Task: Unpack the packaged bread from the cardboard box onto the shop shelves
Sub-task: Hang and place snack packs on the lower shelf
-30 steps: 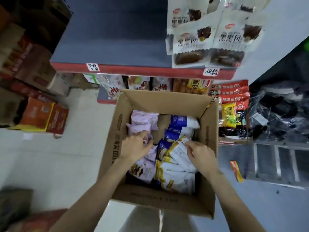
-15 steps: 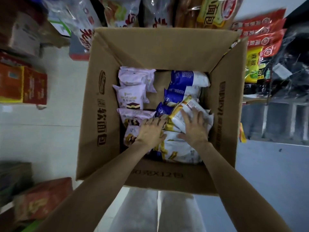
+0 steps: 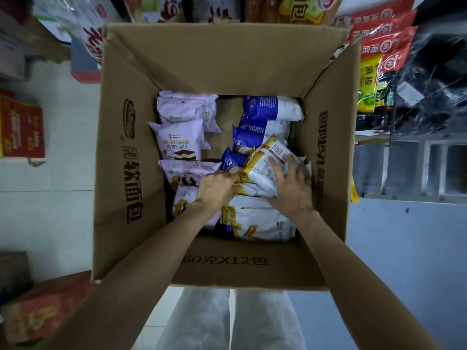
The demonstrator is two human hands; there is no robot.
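Inside the cardboard box (image 3: pixel 141 79), our right hand (image 3: pixel 290 190) spreads over a yellow-and-white bread pack (image 3: pixel 262 170) — our left hand (image 3: pixel 217 190) pinches its edge, both clamped.

We are seeing: red cartons (image 3: pixel 21 130) lying on the pale floor (image 3: pixel 50 218) at left; red snack packets (image 3: pixel 384 37) hanging top right; a yellow-green packet (image 3: pixel 367 82) sitting just below them.

Open cardboard box (image 3: pixel 222 72): lilac pkts (image 3: pixel 180 137) left, blue pkts (image 3: pixel 262 117) right, yellow-white pkts (image 3: pixel 255 221) near side.
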